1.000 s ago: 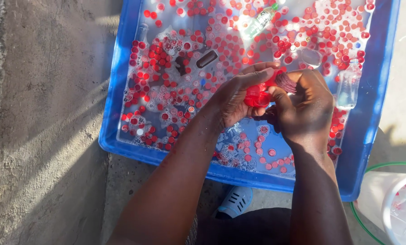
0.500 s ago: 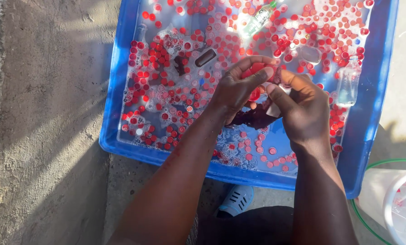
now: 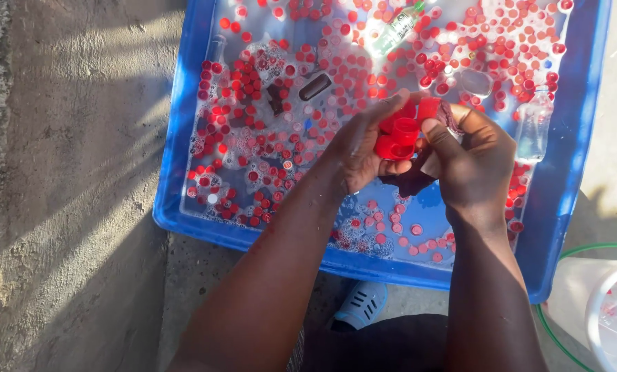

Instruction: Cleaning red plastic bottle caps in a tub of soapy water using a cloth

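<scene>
Holding a cluster of red bottle caps between them, both hands meet above the blue tub. The left hand curls closed around the caps from 9 o'clock; the right hand pinches them from 3 o'clock. Loose red caps float in soapy water across the tub. A clear plastic bottle lies at 3 o'clock, a dark flat object at 11 o'clock. A white bucket stands on the concrete floor.

Clear plastic bottle with green label floating at tub's far side; label-free clear plastic bottle at right wall. No signs, screens.
</scene>
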